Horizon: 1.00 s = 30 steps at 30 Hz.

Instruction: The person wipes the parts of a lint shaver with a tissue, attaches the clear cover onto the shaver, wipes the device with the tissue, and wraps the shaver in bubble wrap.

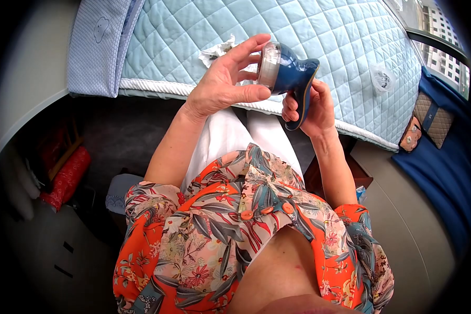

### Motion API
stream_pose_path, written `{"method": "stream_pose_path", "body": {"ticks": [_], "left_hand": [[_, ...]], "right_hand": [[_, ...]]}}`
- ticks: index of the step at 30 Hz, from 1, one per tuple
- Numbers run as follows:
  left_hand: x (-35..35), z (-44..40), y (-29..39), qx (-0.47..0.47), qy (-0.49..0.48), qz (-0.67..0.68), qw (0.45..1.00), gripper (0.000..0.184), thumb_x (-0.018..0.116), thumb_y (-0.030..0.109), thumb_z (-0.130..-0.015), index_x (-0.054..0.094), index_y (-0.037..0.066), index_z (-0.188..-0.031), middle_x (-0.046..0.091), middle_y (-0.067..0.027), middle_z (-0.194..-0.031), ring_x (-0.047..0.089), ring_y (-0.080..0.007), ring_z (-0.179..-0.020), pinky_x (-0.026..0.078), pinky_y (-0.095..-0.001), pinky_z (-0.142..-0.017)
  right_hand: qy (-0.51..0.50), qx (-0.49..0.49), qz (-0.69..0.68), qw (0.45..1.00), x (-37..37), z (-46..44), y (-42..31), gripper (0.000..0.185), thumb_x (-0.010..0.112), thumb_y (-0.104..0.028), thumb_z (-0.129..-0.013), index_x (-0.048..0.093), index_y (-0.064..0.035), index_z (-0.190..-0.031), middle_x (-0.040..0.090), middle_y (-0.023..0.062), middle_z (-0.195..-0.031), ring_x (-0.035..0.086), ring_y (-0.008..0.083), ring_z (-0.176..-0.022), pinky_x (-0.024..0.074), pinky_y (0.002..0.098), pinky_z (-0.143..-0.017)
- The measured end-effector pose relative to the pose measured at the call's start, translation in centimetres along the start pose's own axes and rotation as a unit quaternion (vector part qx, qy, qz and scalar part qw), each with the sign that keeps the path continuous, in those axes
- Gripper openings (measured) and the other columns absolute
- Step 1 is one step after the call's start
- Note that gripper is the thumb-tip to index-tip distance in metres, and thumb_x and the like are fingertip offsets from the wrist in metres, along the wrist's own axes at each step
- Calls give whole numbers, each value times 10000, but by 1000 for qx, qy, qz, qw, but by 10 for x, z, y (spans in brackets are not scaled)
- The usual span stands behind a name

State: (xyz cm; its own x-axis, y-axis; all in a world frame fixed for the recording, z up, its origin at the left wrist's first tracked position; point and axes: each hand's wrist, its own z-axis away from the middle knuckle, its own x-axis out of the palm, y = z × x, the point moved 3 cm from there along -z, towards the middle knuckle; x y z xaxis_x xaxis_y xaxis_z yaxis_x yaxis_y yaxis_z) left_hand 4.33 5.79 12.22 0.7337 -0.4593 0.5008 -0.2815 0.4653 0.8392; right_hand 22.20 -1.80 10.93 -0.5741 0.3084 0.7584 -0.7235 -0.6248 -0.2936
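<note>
A blue handheld device (pixel 290 70) with a clear, rounded end (pixel 269 65) is held above the light blue quilted cover (pixel 178 39). My right hand (pixel 313 107) is wrapped around its curved handle. On the other side, my left hand (pixel 227 78) has its thumb and fingertips around the rim of the clear end, with the fingers somewhat spread. Just behind my left hand, a crumpled white paper or tissue (pixel 214 51) lies on the quilted cover.
A clear crumpled plastic piece (pixel 383 78) lies on the quilt at the right. Beyond it are a blue cloth (pixel 437 172) and a brown quilted item (pixel 435 120). A patterned grey-blue fabric (pixel 102 47) hangs at the left, and a red bundle (pixel 68 175) sits below.
</note>
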Motion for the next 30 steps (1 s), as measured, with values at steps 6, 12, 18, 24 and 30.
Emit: {"method": "stream_pose_path", "body": {"ticks": [6, 12, 18, 24, 30], "left_hand": [[1, 0, 3, -2, -2, -1, 1000, 888, 816, 198, -651, 339, 58, -1387, 452, -103, -1315, 436, -221, -1215, 368, -387, -991], [2, -2, 3, 0, -9, -7, 1000, 875, 815, 189, -654, 347, 49, -1379, 464, -98, -1302, 443, -214, -1205, 364, -375, -996], [0, -3, 2, 6, -15, -13, 1000, 862, 811, 179, -659, 351, 50, -1376, 457, -101, -1317, 433, -215, -1217, 357, -378, -1004], [-2, -6, 4, 13, -14, -8, 1000, 870, 810, 183, -659, 343, 60, -1382, 431, -121, -1354, 410, -231, -1249, 351, -393, -1012], [-1, -6, 3, 18, -20, -7, 1000, 875, 811, 198, -660, 340, 63, -1385, 424, -125, -1361, 405, -238, -1255, 347, -404, -1016]], "right_hand": [[-11, 0, 2, 1000, -1, 0, 0, 507, 306, -449, -921, 572, -17, -935, 534, 95, -668, 492, 192, -520, 402, 334, -542], [-18, 0, -1, 1000, -1, 0, 0, 494, 340, -459, -908, 570, -23, -947, 537, 95, -665, 499, 192, -521, 402, 325, -540], [-20, 4, -13, 1000, -2, -1, 0, 514, 408, -476, -885, 557, 12, -951, 549, 92, -664, 514, 191, -525, 412, 308, -539], [-25, -2, -17, 1000, -2, -2, -2, 525, 406, -479, -885, 560, 18, -952, 549, 95, -660, 514, 194, -525, 409, 311, -538], [-29, -6, -23, 999, -3, 0, -3, 523, 397, -474, -891, 561, 19, -952, 549, 100, -660, 511, 198, -524, 406, 316, -538]]}}
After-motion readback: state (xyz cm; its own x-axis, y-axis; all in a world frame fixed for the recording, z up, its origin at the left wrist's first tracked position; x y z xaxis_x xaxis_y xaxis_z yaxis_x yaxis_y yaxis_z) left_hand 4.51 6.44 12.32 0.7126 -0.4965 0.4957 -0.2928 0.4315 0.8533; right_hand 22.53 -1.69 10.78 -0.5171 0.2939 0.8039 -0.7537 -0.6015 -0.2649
